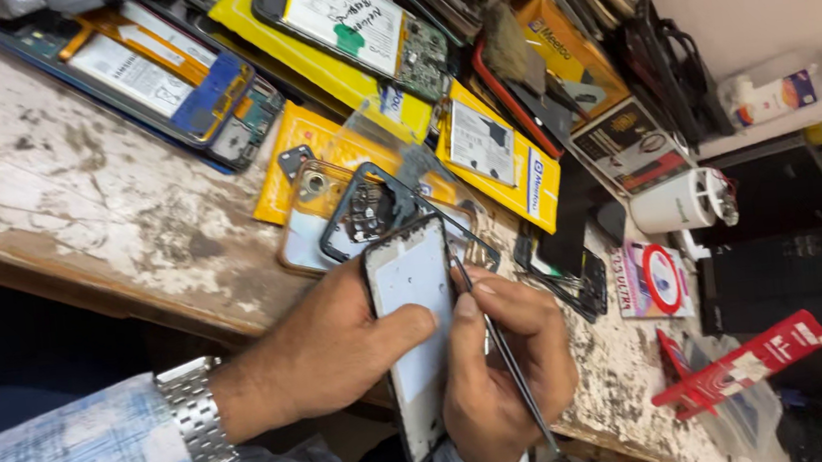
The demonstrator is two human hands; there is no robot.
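I see my left hand (327, 345) gripping a phone frame (416, 336) over the edge of the worn workbench (55, 185), thumb across its pale face. My right hand (500, 368) pinches thin tweezers (503, 353) with the tip touching the frame's right edge. Opened phones (164, 69) lie beyond.

Hands (424, 360) around phone frame (416, 331), tweezers (503, 353) alongside
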